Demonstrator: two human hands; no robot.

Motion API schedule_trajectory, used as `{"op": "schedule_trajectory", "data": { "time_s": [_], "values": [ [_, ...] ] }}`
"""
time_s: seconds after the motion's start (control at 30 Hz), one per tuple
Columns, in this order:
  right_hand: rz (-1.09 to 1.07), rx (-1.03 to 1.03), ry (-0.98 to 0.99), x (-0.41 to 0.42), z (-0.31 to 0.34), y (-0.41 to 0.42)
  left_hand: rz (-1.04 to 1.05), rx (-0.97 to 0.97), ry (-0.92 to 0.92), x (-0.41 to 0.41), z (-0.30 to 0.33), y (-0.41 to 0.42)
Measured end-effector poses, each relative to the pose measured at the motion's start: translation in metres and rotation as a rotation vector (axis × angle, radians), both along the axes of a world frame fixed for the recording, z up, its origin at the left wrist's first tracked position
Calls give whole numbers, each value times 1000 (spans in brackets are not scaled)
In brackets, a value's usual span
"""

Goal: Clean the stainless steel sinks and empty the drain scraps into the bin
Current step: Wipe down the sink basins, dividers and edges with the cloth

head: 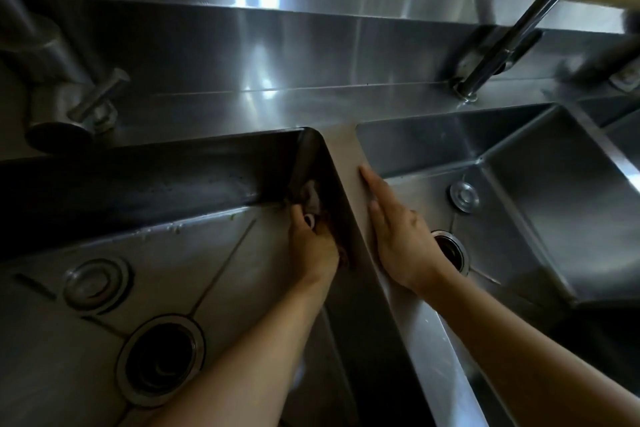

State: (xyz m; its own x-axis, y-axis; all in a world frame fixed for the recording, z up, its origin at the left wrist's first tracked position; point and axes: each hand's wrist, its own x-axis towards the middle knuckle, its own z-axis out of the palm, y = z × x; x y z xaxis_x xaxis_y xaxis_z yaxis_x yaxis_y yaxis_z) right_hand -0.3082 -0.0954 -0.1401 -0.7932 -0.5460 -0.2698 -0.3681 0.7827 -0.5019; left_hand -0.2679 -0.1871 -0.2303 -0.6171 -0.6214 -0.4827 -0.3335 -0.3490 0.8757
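Two stainless steel sinks lie side by side, split by a steel divider (346,163). Deep in the far right corner of the left sink (114,232), my left hand (311,246) grips a small pale cloth (311,199) and holds it against the side wall. My right hand (398,236) rests flat on the divider, fingers straight, partly over the right sink (519,204). The left sink has an open dark drain hole (161,359) and a round stopper (97,279) on its floor. The right sink's drain (453,253) is partly hidden by my right hand; a round plug (464,196) lies behind it.
A tap (65,94) stands behind the left sink and a long spout pipe (512,31) rises behind the right one. A steel backsplash (259,45) runs along the back. Small green scraps (176,227) and droplets lie at the left sink's back edge.
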Motion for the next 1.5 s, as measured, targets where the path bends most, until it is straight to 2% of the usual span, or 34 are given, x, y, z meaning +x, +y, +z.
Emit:
{"op": "schedule_trajectory", "data": {
  "time_s": [0.1, 0.23, 0.37, 0.47, 0.6, 0.8, 0.9, 1.0, 1.1, 1.27, 1.33, 1.5],
  "values": [
    [-15, -71, 108, -2, -10, 0, 42, 15, -99, -5, -28, -1],
    [-20, -84, 150, -7, -14, 2, -90, -66, -232, -5, -62, -7],
    [-36, -70, 165, -10, -17, 2, -147, -83, -315, -8, -65, -11],
    [-52, -77, 170, -11, -20, 3, -156, -42, -254, 2, -44, 0],
    [-77, -41, 156, -5, -17, 2, -140, 1, -12, 35, -1, 26],
    [-123, 11, 159, 18, -1, 7, -175, -101, 112, 64, 41, 42],
    [-46, 18, 138, 31, -1, 19, -149, -120, 59, 56, 32, 42],
    [-51, -40, 109, 29, -4, 21, -137, -57, -129, 42, -4, 39],
    [-63, -17, 172, 28, -8, 20, -187, -90, -308, 43, -42, 39],
    [-79, -47, 205, 27, -14, 22, -253, -96, -380, 42, -65, 35],
    [-98, -44, 193, 27, -16, 23, -263, -89, -388, 44, -58, 38],
    [-149, -55, 133, 28, -14, 23, -247, -33, -135, 73, -5, 58]
  ]
}}
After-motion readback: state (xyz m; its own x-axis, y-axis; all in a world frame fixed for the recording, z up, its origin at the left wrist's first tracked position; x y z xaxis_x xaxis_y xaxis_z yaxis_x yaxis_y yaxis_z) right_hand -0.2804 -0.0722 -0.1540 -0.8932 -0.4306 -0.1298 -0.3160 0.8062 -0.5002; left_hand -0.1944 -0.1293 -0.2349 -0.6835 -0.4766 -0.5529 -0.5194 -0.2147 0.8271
